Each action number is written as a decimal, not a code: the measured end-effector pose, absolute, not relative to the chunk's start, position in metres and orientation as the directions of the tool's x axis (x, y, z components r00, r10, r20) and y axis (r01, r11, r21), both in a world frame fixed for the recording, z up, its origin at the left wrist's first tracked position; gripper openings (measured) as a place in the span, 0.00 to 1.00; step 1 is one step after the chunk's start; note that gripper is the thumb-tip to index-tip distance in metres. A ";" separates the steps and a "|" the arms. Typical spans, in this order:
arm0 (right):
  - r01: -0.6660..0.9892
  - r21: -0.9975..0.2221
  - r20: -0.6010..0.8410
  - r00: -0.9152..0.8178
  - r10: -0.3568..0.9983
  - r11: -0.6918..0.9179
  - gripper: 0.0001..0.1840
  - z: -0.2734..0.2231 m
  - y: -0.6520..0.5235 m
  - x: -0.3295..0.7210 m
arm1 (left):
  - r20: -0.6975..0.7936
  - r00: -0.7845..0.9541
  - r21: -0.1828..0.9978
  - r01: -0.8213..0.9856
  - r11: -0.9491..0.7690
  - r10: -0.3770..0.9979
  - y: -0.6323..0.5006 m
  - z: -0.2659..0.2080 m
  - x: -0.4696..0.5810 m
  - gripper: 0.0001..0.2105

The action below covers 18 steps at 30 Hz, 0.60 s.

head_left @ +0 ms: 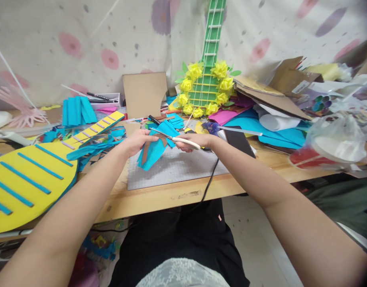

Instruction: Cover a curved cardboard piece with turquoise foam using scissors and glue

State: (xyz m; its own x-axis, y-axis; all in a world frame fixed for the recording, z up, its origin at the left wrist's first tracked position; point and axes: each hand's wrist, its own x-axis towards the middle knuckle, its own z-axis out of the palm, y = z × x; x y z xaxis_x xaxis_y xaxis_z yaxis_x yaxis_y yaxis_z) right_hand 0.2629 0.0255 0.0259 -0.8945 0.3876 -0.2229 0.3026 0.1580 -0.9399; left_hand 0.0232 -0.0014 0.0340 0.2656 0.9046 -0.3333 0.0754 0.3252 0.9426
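Currently pinching a blue paper piece [155, 154] between thumb and fingers of the left hand [138, 142], and gripping cream-handled scissors [187, 143] by the handle in the right hand [199, 140]. Holding both above a grey cutting mat [171, 171] near the front of the counter [159, 205], with the blades laid across the upper part of the paper and pointing toward the left hand; impossible to tell whether parted or closed. Visible on the paper, a brown strip [145, 153]; hard to say whether glued on or merely held there. Judging from all this, probably midway through trimming, with the blue outline uneven and not yet finished. Further along, to the left: a yellow guitar-shaped panel [56, 173], already bearing blue bars on its body and pale purple ones on its neck, yet without strings as far as visible. Seemingly complete at the back: a green guitar-shaped piece [211, 75], strung with white cords and edged with yellow flowers [195, 71]. Ready-cut, by the look of it: folded blue pieces [78, 111] behind the yellow neck. Left to do, as far as can be judged: finishing the cut on the held paper.
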 end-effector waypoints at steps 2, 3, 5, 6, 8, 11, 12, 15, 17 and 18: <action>0.306 -0.941 -0.225 -0.885 0.408 0.144 0.19 0.026 0.025 0.263 | -0.340 0.260 0.941 0.087 0.328 0.904 -0.001 0.034 0.023 0.15; 0.311 -0.940 -0.229 -0.878 0.420 0.138 0.18 0.027 0.025 0.262 | -0.342 0.259 0.940 0.093 0.329 0.903 -0.001 0.035 0.024 0.15; 0.324 -0.937 -0.244 -0.876 0.416 0.132 0.16 0.028 0.025 0.263 | -0.341 0.255 0.940 0.095 0.328 0.905 -0.002 0.035 0.024 0.14; 0.330 -0.934 -0.250 -0.875 0.414 0.133 0.15 0.028 0.025 0.263 | -0.340 0.251 0.941 0.092 0.327 0.906 -0.002 0.036 0.024 0.13; 0.338 -0.931 -0.257 -0.873 0.414 0.135 0.15 0.029 0.025 0.263 | -0.338 0.242 0.941 0.083 0.328 0.910 -0.002 0.036 0.025 0.13; 0.344 -0.929 -0.262 -0.873 0.411 0.138 0.17 0.031 0.025 0.263 | -0.346 0.216 0.938 0.092 0.334 0.913 -0.003 0.036 0.025 0.13; 0.348 -0.927 -0.266 -0.873 0.408 0.141 0.17 0.032 0.025 0.263 | -0.351 0.206 0.936 0.102 0.336 0.914 -0.002 0.036 0.026 0.13; 0.381 -0.913 -0.292 -0.860 0.418 0.147 0.15 0.033 0.025 0.263 | -0.366 0.190 0.929 0.130 0.346 0.911 -0.003 0.038 0.026 0.13; 0.414 -0.899 -0.313 -0.835 0.453 0.144 0.13 0.034 0.023 0.263 | -0.371 0.201 0.927 0.134 0.350 0.906 -0.003 0.040 0.027 0.12; 0.431 -0.891 -0.321 -0.822 0.471 0.145 0.11 0.034 0.023 0.263 | -0.373 0.211 0.927 0.135 0.351 0.903 -0.003 0.041 0.026 0.12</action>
State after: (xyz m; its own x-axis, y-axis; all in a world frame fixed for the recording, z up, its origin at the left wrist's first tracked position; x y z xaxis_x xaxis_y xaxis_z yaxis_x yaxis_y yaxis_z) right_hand 0.2627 0.0228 0.0343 -0.8217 0.4706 -0.3214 0.4311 0.1446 -0.8906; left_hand 0.0264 -0.0033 0.0410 0.2114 0.9034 -0.3730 0.1353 0.3509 0.9266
